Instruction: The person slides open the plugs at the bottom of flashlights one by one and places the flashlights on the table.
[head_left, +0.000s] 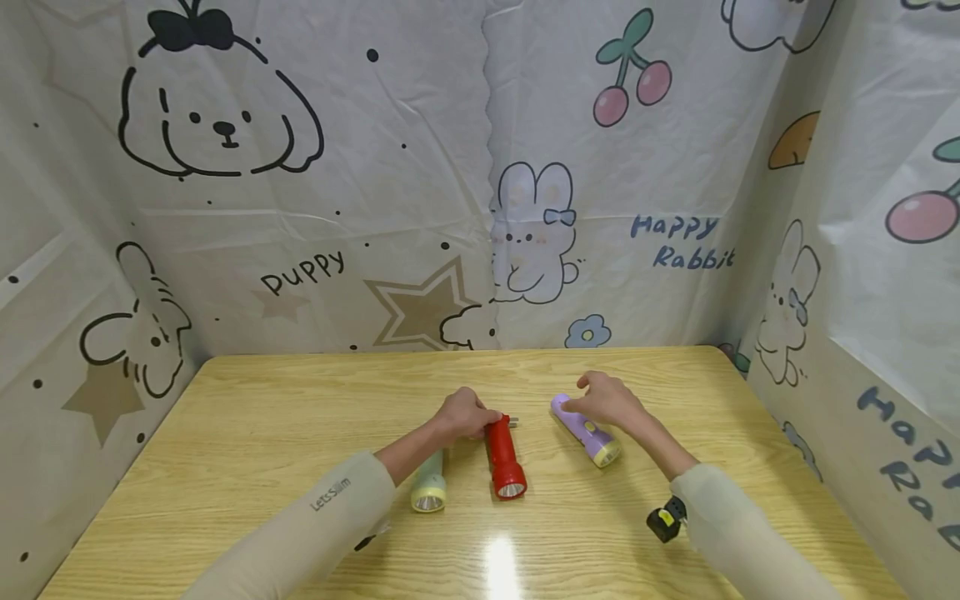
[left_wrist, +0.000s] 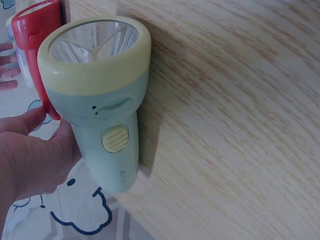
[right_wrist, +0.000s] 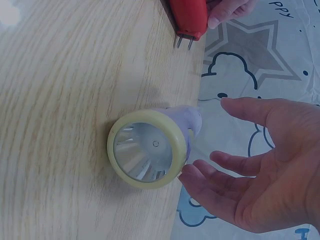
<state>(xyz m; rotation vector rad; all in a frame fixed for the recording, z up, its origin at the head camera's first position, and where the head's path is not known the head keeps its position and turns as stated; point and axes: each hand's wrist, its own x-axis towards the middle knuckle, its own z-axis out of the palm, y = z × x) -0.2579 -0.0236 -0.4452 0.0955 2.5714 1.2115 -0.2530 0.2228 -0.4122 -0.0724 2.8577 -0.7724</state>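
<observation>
My left hand [head_left: 463, 414] pinches the tail end of a red flashlight [head_left: 504, 458], which lies with its lens toward me and two metal plug prongs sticking out at the tail. Just left of it lies a mint green flashlight [left_wrist: 112, 145] with a cream rim, partly hidden by the left arm in the head view. To the right is a purple flashlight [head_left: 583, 427] with a pale yellow rim, lying at a slant. My right hand [right_wrist: 270, 170] hovers beside its tail, thumb and fingers spread apart, gripping nothing.
A small black object with a yellow patch [head_left: 664, 520] sits by the right sleeve. Some dark thing [head_left: 365, 542] shows partly under the left sleeve. The wooden table [head_left: 300, 400] is bordered by printed cloth walls [head_left: 420, 167] at the back and sides.
</observation>
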